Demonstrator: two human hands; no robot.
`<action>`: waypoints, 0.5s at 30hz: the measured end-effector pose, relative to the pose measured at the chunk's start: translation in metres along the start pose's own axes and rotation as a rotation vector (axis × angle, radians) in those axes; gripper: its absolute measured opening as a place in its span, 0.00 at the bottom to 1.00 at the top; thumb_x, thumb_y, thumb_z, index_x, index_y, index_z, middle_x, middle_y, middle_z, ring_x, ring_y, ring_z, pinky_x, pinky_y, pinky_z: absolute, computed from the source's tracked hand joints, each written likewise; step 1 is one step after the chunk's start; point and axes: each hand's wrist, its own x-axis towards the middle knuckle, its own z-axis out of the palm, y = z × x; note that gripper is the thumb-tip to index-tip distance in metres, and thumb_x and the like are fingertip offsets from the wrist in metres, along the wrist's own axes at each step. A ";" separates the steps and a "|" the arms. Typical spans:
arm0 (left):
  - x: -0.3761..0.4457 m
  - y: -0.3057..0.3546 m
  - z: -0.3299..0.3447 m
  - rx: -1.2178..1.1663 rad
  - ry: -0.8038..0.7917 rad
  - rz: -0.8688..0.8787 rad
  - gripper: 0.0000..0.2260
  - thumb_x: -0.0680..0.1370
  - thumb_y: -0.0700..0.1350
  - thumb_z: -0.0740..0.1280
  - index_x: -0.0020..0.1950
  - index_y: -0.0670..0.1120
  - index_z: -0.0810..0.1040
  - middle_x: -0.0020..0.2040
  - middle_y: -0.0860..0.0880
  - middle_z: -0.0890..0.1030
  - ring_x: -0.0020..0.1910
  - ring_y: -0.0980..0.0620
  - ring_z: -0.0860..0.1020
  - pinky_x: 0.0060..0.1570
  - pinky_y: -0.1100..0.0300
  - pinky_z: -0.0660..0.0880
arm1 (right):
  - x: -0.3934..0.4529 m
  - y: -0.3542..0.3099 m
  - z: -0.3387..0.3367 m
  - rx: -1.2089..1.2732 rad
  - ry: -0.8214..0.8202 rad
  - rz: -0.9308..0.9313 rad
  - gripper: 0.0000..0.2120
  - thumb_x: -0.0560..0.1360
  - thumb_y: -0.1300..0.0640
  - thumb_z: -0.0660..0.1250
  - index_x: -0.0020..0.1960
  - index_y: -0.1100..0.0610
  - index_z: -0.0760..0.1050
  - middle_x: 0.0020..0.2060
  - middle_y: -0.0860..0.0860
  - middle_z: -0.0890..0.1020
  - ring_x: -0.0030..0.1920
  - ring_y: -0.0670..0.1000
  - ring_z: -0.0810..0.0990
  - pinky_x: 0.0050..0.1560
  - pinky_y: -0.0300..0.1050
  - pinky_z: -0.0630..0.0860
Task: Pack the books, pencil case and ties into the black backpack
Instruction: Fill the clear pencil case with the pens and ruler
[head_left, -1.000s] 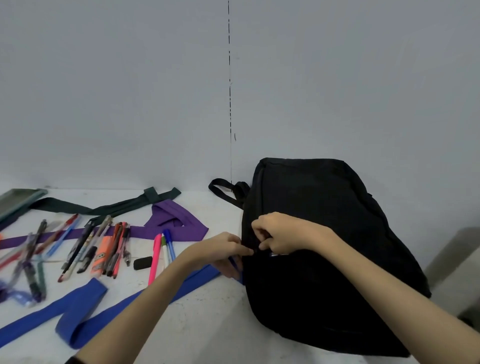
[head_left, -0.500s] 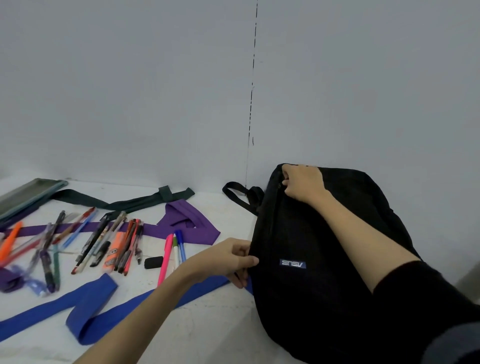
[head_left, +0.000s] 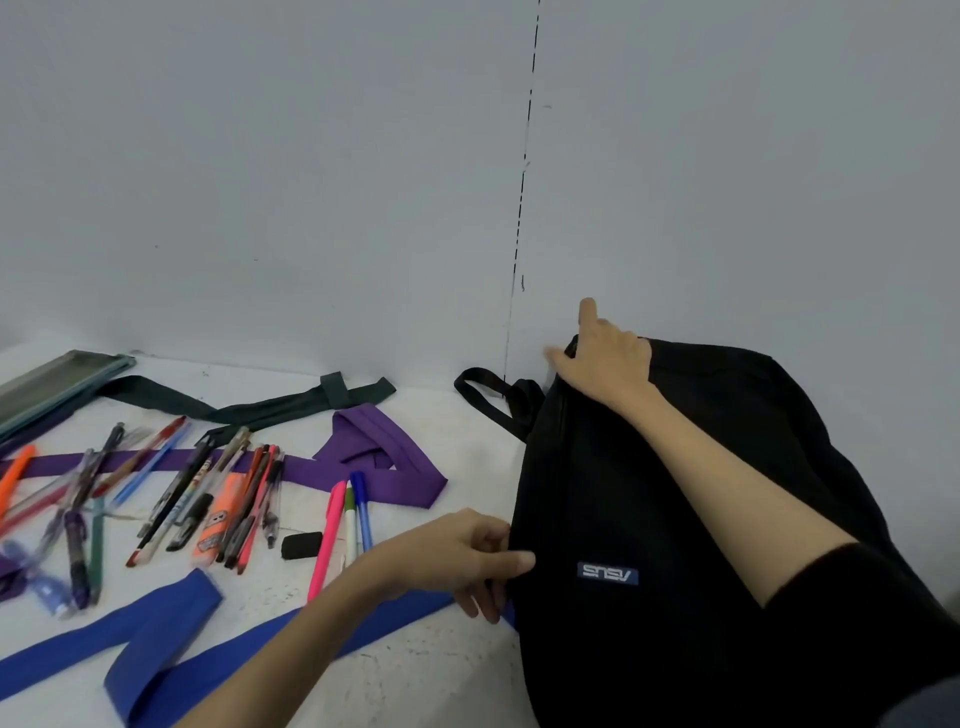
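You are opening the bag, nothing packed yet. Your left hand (head_left: 457, 558) pinches the near side edge of the black backpack (head_left: 675, 519), fingers closed on fabric. It lies on the table (head_left: 415, 675) against the wall, apparently unopened. Farther off, your right hand (head_left: 605, 358) rests on its top, fingers loosely spread, holding nothing I can see. Next, find the zipper pull there.
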 end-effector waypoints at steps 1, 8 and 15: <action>0.003 0.001 0.000 -0.006 0.078 -0.017 0.12 0.80 0.54 0.60 0.52 0.45 0.72 0.41 0.48 0.81 0.35 0.53 0.81 0.37 0.62 0.78 | -0.011 -0.005 -0.007 -0.001 -0.067 -0.012 0.29 0.74 0.42 0.61 0.66 0.59 0.58 0.38 0.52 0.75 0.37 0.56 0.73 0.39 0.46 0.65; 0.046 0.017 0.002 -0.196 0.403 -0.004 0.16 0.79 0.56 0.61 0.61 0.49 0.66 0.42 0.48 0.78 0.33 0.55 0.78 0.30 0.64 0.75 | -0.080 -0.008 -0.029 -0.207 -0.367 -0.116 0.27 0.73 0.55 0.64 0.68 0.57 0.57 0.41 0.52 0.76 0.42 0.55 0.76 0.37 0.45 0.68; 0.063 0.005 0.007 -0.208 0.569 0.066 0.13 0.76 0.31 0.56 0.51 0.49 0.64 0.27 0.48 0.68 0.25 0.54 0.66 0.22 0.64 0.64 | -0.071 0.011 -0.093 0.239 0.012 -0.047 0.15 0.69 0.69 0.56 0.53 0.58 0.62 0.33 0.53 0.68 0.37 0.56 0.69 0.31 0.46 0.62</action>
